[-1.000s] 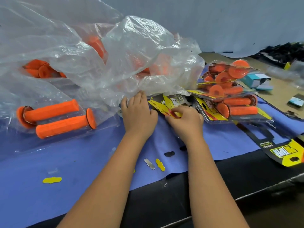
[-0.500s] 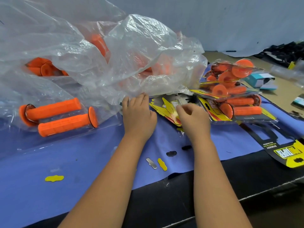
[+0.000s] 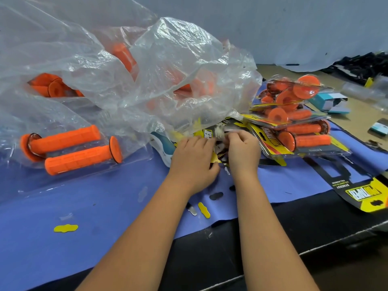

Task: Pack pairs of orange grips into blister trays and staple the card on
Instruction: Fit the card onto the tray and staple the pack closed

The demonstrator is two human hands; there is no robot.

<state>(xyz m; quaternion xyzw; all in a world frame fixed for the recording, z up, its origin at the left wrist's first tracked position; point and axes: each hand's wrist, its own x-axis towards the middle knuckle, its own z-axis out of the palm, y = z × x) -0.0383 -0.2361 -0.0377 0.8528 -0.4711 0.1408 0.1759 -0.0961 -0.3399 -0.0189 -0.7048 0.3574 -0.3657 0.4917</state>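
Two orange grips [image 3: 73, 149] lie side by side in a clear blister tray at the left. Behind them a big clear plastic bag [image 3: 147, 76] holds more orange grips. At the middle, under the bag's edge, lies a stack of yellow-and-black cards [image 3: 218, 133]. My left hand [image 3: 193, 158] rests on the stack with its thumb curled at a card's near edge. My right hand [image 3: 243, 151] pinches a card at the top of the stack. Packed trays of orange grips [image 3: 294, 122] are piled just right of my hands.
A loose yellow-and-black card [image 3: 361, 190] lies at the right on the black table edge. Small yellow and grey punch-outs [image 3: 203, 210] dot the blue mat [image 3: 63, 206]. A teal box [image 3: 329, 102] and a dark heap sit at the far right.
Both hands have moved closer together on the card stack. My right hand shifted left and forward and now pinches a card. The camera view has swung slightly.
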